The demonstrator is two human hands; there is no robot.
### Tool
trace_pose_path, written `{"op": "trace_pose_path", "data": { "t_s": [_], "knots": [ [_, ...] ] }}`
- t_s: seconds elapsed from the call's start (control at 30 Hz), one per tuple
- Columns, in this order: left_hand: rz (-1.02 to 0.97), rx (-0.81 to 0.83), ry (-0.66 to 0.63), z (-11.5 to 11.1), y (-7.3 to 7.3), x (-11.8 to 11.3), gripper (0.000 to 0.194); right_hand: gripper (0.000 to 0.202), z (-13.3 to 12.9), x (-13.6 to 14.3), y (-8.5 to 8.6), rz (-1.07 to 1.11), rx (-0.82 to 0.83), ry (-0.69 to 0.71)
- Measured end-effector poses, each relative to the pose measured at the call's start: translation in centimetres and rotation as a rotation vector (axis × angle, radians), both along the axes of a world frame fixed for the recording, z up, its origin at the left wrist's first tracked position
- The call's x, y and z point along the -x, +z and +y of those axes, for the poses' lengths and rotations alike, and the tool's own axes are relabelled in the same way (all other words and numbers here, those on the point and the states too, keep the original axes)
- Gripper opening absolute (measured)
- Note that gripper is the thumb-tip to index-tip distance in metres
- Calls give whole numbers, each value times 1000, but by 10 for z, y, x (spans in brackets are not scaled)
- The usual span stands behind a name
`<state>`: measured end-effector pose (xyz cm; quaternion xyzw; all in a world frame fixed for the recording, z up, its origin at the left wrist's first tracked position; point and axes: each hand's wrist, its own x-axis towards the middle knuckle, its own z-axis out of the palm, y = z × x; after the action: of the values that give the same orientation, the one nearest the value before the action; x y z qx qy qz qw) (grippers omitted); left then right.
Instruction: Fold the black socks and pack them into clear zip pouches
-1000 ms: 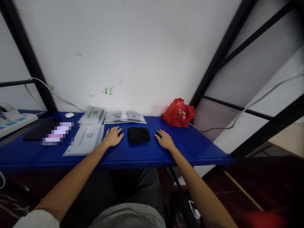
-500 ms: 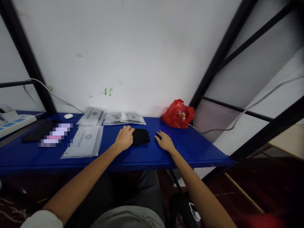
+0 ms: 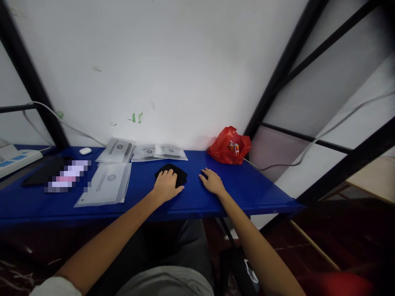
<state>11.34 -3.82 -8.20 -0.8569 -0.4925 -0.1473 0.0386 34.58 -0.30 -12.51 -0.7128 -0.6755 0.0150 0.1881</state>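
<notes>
My left hand (image 3: 167, 186) lies palm down on a folded black cloth (image 3: 181, 176) near the middle of the blue table. Its fingers rest over the cloth and the thumb sticks out to the right. Part of the cloth is hidden beneath the palm and fingers, so I cannot tell its exact kind. To the right, my right hand (image 3: 213, 182) rests flat on the tabletop, fingers apart, with nothing in it and a gap between it and the cloth.
Several frosted zip bags (image 3: 115, 183) lie left and behind. A red plastic bag (image 3: 230, 146) stands at the back right. Further left are a white earphone case (image 3: 85, 151), a dark flat device (image 3: 45, 170), a blurred-out phone-like item (image 3: 68, 176) and a power strip (image 3: 21, 158).
My left hand has shifted and turned, from the left end of the cloth to on top of it. The cloth now looks shorter and more bunched. My right hand stays on the table.
</notes>
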Motion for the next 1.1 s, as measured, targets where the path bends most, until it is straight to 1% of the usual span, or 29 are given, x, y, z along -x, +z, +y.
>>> {"op": "trace_pose_path", "data": {
  "t_s": [0.13, 0.23, 0.33, 0.43, 0.5, 0.53, 0.6, 0.67, 0.7, 0.73, 0.77, 0.83, 0.9, 0.97, 1.03, 1.1],
  "knots": [
    [1, -28, 27, -1, -3, -2, 29, 46, 0, -1, -1, 3, -7, 4],
    [22, -6, 27, -5, -1, -9, 27, 46, 1, -1, -2, 1, -8, 3],
    [10, 29, 23, -12, 6, -20, 26, 45, 2, -2, -2, 2, -9, -2],
    [-115, 115, 70, -14, 21, -22, 25, 45, 1, -1, -2, 0, -2, -4],
    [-226, 168, 161, -10, 36, -14, 26, 46, 1, -1, -2, 1, 1, 4],
    [-276, 167, 213, -6, 43, -6, 27, 46, 1, -1, -2, 3, 0, 8],
    [-350, 121, 314, 4, 54, 14, 29, 46, 0, -1, -2, 9, -3, 9],
    [-363, 12, 443, 14, 57, 36, 33, 45, 0, -2, -1, 21, -9, 8],
    [-351, -44, 473, 17, 55, 45, 36, 44, 0, -2, 0, 31, -20, 11],
    [-322, -65, 466, 19, 50, 53, 38, 42, 0, -2, 2, 44, -44, 15],
    [-286, -43, 436, 21, 44, 59, 39, 39, -1, -2, 4, 58, -84, 17],
    [-201, 104, 354, 21, 29, 65, 40, 34, -6, 5, 11, 91, -206, 25],
    [-124, 220, 300, 19, 16, 66, 45, 31, -17, 19, 19, 125, -336, 61],
    [-65, 219, 283, 16, 6, 63, 48, 27, -33, 43, 26, 154, -395, 177],
    [-18, 169, 276, 15, 2, 58, 44, 24, -50, 70, 30, 138, -365, 329],
    [11, 149, 286, 14, 2, 52, 37, 24, -63, 93, 31, 59, -309, 449]
  ]
}}
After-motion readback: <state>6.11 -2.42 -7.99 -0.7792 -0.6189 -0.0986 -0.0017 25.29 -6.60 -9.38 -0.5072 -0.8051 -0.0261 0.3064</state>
